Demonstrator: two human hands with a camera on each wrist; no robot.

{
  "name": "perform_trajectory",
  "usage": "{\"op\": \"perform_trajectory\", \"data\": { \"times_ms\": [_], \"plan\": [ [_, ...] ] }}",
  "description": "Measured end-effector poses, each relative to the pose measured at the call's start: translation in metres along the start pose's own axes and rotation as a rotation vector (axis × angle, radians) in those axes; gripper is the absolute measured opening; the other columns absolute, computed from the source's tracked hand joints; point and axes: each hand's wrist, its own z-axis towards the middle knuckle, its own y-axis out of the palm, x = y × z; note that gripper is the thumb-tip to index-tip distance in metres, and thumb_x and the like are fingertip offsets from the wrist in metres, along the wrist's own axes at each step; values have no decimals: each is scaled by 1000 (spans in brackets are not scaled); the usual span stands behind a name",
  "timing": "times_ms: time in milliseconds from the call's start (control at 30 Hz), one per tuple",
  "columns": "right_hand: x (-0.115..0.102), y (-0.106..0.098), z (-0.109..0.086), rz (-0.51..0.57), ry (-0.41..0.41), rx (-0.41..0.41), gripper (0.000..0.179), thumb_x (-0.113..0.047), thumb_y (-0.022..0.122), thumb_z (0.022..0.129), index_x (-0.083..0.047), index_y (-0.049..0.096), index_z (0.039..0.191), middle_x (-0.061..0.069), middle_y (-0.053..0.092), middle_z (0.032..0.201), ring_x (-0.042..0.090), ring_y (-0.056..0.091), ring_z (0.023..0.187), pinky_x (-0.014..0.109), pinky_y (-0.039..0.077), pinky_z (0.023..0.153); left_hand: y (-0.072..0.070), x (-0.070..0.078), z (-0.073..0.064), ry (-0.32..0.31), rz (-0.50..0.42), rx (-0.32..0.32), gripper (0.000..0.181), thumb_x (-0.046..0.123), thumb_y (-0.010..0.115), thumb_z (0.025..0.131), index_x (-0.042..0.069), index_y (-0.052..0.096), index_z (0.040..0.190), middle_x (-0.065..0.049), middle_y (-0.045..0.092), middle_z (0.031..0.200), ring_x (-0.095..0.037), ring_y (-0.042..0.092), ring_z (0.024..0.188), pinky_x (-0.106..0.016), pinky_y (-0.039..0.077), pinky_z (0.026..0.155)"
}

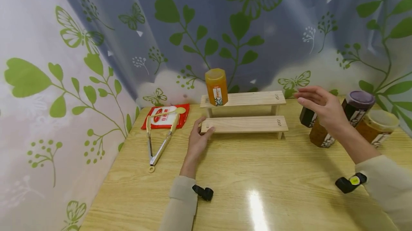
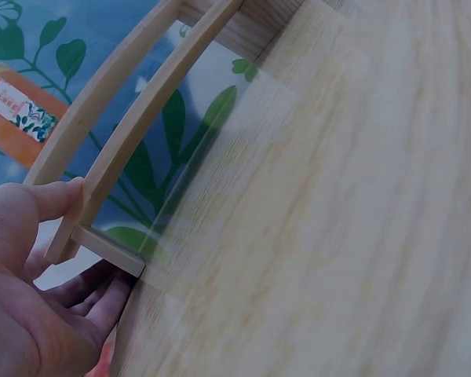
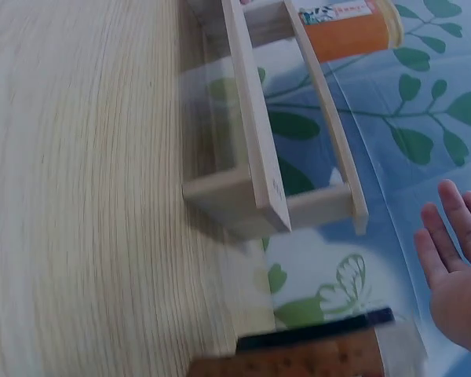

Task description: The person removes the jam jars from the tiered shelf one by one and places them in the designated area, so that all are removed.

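Note:
A two-step wooden shelf (image 1: 246, 124) stands at the back of the table. My left hand (image 1: 197, 141) holds the left end of its lower step, thumb (image 2: 59, 198) on the board and fingers around the end leg (image 2: 108, 250). An orange jar with a yellow lid (image 1: 216, 87) stands at the left of the upper step (image 1: 252, 98). My right hand (image 1: 325, 111) is raised with fingers extended and holds nothing. Behind and below it are a dark jar (image 1: 307, 117) and an amber jar (image 1: 322, 138), both partly hidden by the hand and forearm.
Right of that forearm stand a purple-lidded dark jar (image 1: 358, 104) and a yellow-lidded amber jar (image 1: 378, 127). Left of the shelf, metal tongs with cream tips (image 1: 161, 148) lie partly over a red and white packet (image 1: 183, 114). A patterned curtain (image 1: 199, 16) hangs behind the table.

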Motion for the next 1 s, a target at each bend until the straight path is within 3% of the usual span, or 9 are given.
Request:
{"op": "perform_trajectory", "data": {
  "times_ms": [233,433,600,667,867,1000],
  "plan": [
    [2,28,16,24,-13,-67,40,-15,61,107,-7,55,145,-3,69,131,10,63,120,16,44,100,-1,-1,1,4,-6,-1,60,34,75,98,31,50,152,-11,38,164,-33,49,137,-52,47,104],
    [4,50,30,38,16,-186,40,-19,59,108,-13,53,147,2,63,140,14,59,127,18,44,100,-1,0,-1,2,-11,0,62,31,75,98,29,49,154,-15,51,151,-28,61,113,-40,51,88],
    [3,68,40,52,36,-254,47,-22,58,108,-5,46,151,13,55,148,23,55,134,23,46,103,0,1,-1,4,-19,-4,63,31,75,98,27,48,155,-14,53,148,-25,60,105,-35,51,82],
    [2,75,44,37,59,-267,51,-25,60,108,-4,44,152,14,53,150,24,53,137,26,45,104,1,1,-1,5,-21,-3,63,31,75,98,26,48,155,-15,55,145,-24,60,104,-34,50,81],
    [3,96,56,33,120,-309,59,-24,62,106,-4,38,156,15,46,157,31,43,145,53,36,115,1,0,0,12,-22,0,62,31,75,98,26,48,155,-14,55,145,-26,60,108,-35,50,82],
    [4,110,66,70,133,-312,61,-21,65,104,-5,38,156,15,44,159,35,39,148,57,31,118,0,0,-1,5,-23,2,63,32,75,98,27,48,155,-12,48,154,-29,58,118,-39,50,88]
  ]
}}
